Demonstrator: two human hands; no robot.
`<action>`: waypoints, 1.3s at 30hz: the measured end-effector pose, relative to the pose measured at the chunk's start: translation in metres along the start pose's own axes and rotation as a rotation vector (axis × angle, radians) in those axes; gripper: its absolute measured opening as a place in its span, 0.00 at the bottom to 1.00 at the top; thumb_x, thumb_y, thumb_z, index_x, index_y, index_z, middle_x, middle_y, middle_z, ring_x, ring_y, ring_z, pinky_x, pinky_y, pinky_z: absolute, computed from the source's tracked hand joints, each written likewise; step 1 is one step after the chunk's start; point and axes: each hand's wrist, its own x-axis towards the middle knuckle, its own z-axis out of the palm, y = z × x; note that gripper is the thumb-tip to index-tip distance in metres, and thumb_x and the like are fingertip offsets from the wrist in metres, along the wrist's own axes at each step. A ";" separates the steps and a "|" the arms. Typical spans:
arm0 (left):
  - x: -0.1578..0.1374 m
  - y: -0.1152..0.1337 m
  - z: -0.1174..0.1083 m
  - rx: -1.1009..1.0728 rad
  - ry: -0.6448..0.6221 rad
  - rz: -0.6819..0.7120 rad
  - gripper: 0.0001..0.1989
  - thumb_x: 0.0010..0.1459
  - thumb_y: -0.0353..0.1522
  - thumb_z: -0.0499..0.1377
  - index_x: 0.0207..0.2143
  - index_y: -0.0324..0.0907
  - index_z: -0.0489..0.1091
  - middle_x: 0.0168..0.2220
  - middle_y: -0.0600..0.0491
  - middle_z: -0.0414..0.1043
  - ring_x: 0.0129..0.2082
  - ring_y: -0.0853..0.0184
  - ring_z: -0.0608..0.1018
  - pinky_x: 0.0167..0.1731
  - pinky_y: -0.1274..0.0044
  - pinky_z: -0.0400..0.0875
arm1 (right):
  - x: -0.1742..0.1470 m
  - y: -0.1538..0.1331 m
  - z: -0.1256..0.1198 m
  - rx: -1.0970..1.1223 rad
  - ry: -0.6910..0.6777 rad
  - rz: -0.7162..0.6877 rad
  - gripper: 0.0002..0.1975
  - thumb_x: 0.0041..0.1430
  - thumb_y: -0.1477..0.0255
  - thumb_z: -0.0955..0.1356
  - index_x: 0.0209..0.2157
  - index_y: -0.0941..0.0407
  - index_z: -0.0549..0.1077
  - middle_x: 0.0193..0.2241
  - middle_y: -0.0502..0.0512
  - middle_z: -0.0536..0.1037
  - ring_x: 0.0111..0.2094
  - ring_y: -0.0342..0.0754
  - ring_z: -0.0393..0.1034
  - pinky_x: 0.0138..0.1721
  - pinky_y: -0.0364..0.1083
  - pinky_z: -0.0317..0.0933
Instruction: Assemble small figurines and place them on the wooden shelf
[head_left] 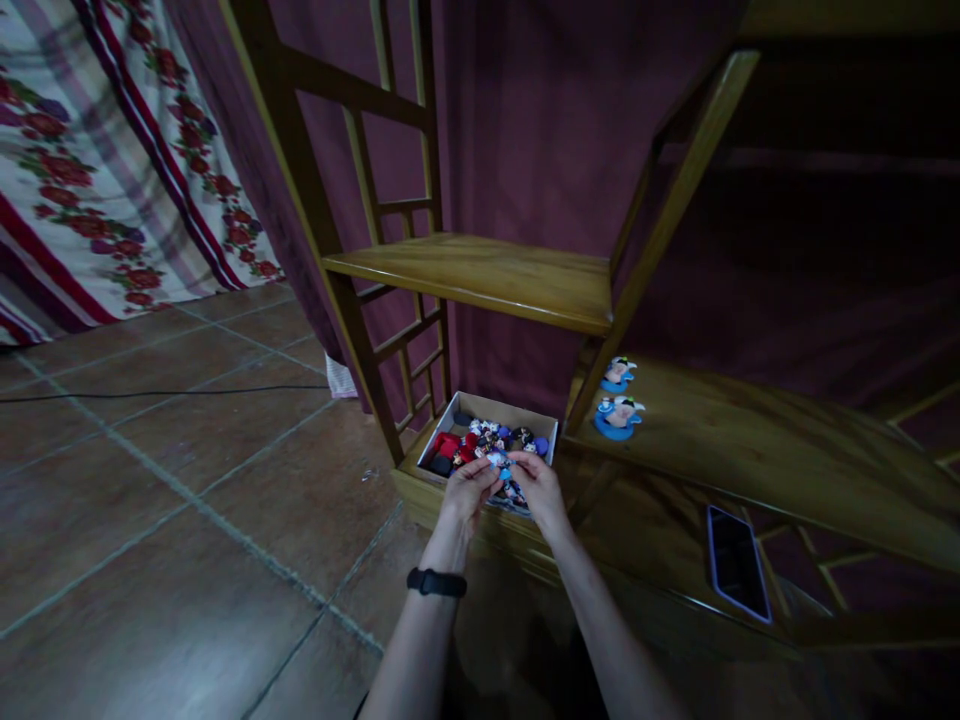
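Just below the centre of the frame, a small blue-and-white figure [500, 461] is pinched between the left hand [466, 490] and the right hand [540, 488], as I view it remotely through the head camera. Both hands are nearly closed, thumbs and fingers drawn together on the piece from either side. Behind it I see an open box [517, 411] filled with jumbled figures, red pieces [450, 446] at the left and dark, white and purple ones beside them, too small to tell apart. A black band [436, 583] circles the left wrist. The box rests on the low ledge of a wooden shelf unit [480, 277]. Right of centre, two blue-based figurines [615, 424] stand one behind the other on a side shelf [750, 440]. Toward the lower right, I pick out a dark-screened device [739, 563] lying flat. Deep purple curtain [525, 130] hangs behind; at upper left, flowered cloth [150, 150] reaches the tiled floor [187, 580], where a black cable [165, 394] runs.
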 end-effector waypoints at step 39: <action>-0.025 -0.016 0.000 -0.080 -0.189 -0.079 0.08 0.48 0.21 0.62 0.33 0.34 0.73 0.33 0.46 0.76 0.30 0.69 0.77 0.35 0.78 0.74 | -0.045 -0.020 -0.022 0.158 -0.038 0.078 0.24 0.42 0.63 0.73 0.44 0.51 0.72 0.45 0.54 0.74 0.41 0.51 0.70 0.37 0.47 0.68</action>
